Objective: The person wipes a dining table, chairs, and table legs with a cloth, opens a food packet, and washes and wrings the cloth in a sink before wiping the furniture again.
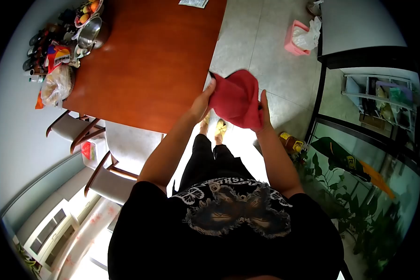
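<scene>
A red fabric cap [235, 98] with a dark edge is held up in front of me, past the right edge of the table. My left hand [203, 100] grips its left side, the thumb lying along the edge. My right hand [264, 115] holds the opposite side, thumb pointing up and the other fingers hidden behind the fabric. Below the cap, my feet in yellow slippers [220, 129] show on the bright floor.
To my left stands a brown wooden table [149, 60] with a steel pot [89, 33], a fruit bowl [87, 14] and bagged food [58, 86]. Chairs [112, 184] line its near side. A pink bin [296, 44], an oil bottle [290, 142] and leafy plants [354, 214] are on the right.
</scene>
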### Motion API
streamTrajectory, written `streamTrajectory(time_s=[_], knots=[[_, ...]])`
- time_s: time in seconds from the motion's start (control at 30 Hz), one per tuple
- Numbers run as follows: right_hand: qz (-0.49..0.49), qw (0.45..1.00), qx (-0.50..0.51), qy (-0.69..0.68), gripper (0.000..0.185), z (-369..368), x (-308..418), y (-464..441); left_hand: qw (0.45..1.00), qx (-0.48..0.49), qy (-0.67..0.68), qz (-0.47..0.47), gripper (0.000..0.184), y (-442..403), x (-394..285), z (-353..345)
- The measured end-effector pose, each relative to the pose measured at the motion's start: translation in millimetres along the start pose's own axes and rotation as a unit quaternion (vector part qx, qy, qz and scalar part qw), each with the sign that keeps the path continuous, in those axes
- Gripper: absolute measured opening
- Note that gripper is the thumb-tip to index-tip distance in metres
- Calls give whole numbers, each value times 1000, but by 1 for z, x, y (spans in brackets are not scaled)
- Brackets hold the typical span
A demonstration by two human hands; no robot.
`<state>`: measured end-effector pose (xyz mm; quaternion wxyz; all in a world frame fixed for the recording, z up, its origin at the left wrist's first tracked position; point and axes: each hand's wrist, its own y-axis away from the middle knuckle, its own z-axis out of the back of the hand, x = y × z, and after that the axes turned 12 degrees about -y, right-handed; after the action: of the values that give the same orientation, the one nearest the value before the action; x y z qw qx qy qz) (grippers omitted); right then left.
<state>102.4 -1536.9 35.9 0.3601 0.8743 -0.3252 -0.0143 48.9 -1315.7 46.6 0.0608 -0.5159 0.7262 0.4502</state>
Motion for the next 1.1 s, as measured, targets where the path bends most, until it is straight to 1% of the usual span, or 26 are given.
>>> streamTrajectory(time_s=[0.03,0.07,0.1,0.13,0.17,0.2,0.23,0.27,0.33,0.37,0.43,0.47,0.5,0.57,0.63,0.67,0.7,0.73,0.8,0.83,0.87,0.93,0.97,1.03,1.07,1.1], knots=[[-10,999,14,34,79,-10,0,-2,1000,4,0,-1,55,6,-11,1],[-12,995,14,97,76,-19,3,-1,981,-3,-191,-38,53,15,-22,4],[-13,995,12,100,76,-27,5,2,924,-10,-375,-74,52,22,-29,4],[-26,990,15,136,74,-42,6,7,934,-34,-349,-69,45,24,-32,3],[-38,984,20,172,73,-52,7,7,934,-36,-347,-71,45,28,-34,2],[-37,979,-18,199,69,-51,13,1,936,-49,-331,-110,45,32,-38,1],[-18,965,-23,261,58,-70,16,4,935,-60,-315,-149,45,36,-44,0],[11,946,-6,323,52,-74,21,2,934,-62,-318,-152,45,40,-51,1],[76,908,26,412,38,-81,31,0,941,-67,-302,-137,43,50,-67,2],[77,907,31,413,38,-87,35,2,940,-69,-302,-142,43,55,-77,2],[141,881,82,444,37,-101,41,9,973,-15,-213,-82,37,68,-95,1],[164,880,101,435,33,-113,42,15,973,-18,-214,-84,37,74,-98,-1],[164,879,104,435,33,-119,43,19,978,-19,-196,-72,35,79,-101,-3],[130,892,64,428,30,-125,52,26,981,-19,-181,-62,33,80,-105,-3],[120,895,51,427,30,-112,62,21,965,-29,-219,-144,32,73,-101,7],[91,916,59,385,32,-106,63,19,964,-28,-221,-145,32,70,-99,13],[63,935,67,343,34,-99,65,15,954,-16,-239,-183,29,67,-97,20],[65,935,67,341,34,-111,61,19,942,-5,-255,-218,27,64,-97,25],[87,976,-40,194,38,-148,48,38,948,-7,-235,-215,25,66,-100,14],[87,976,-41,194,38,-146,51,38,954,-12,-211,-214,24,67,-102,9],[72,963,-9,259,38,-142,57,36,954,-11,-211,-213,24,67,-103,7],[52,922,48,380,40,-138,69,31,953,-47,-284,-91,22,69,-110,1],[54,922,50,379,40,-137,71,32,953,-46,-286,-93,22,74,-114,-2],[135,847,131,498,45,-140,76,43,931,-29,-314,-186,16,92,-119,-7],[176,832,147,506,35,-150,75,56,931,-28,-314,-185,16,101,-121,0],[175,832,147,506,35,-146,81,58,924,39,-313,-216,18,112,-124,12]])
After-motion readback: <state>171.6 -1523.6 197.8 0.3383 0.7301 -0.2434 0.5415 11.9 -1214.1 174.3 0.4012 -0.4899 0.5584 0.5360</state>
